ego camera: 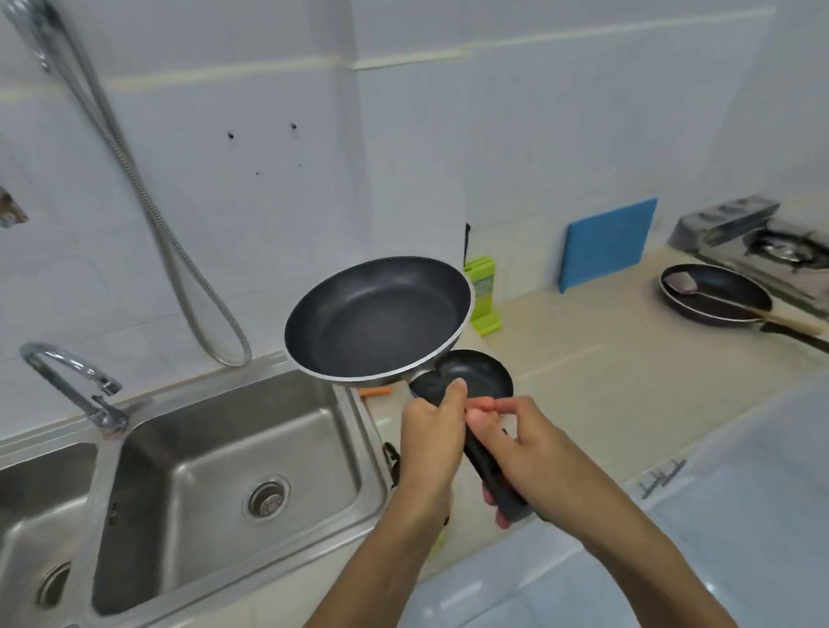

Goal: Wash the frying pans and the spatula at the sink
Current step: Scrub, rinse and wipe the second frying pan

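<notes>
I hold a dark non-stick frying pan (375,320) tilted in the air over the sink's right edge. My left hand (431,435) grips its black handle close to the pan. My right hand (530,455) is closed around the handle's far end. Just behind my hands a small black pan (485,372) lies on the counter, its handle hidden. Far right, another frying pan (727,303) rests by the stove with a spatula (684,285) lying in it. The steel double sink (371,461) is below left, and no water is running.
A curved tap (67,373) stands behind the sink and a shower hose (165,238) hangs on the tiled wall. A green holder (485,297) and a blue board (607,246) lean at the counter's back. A gas stove (777,249) is far right.
</notes>
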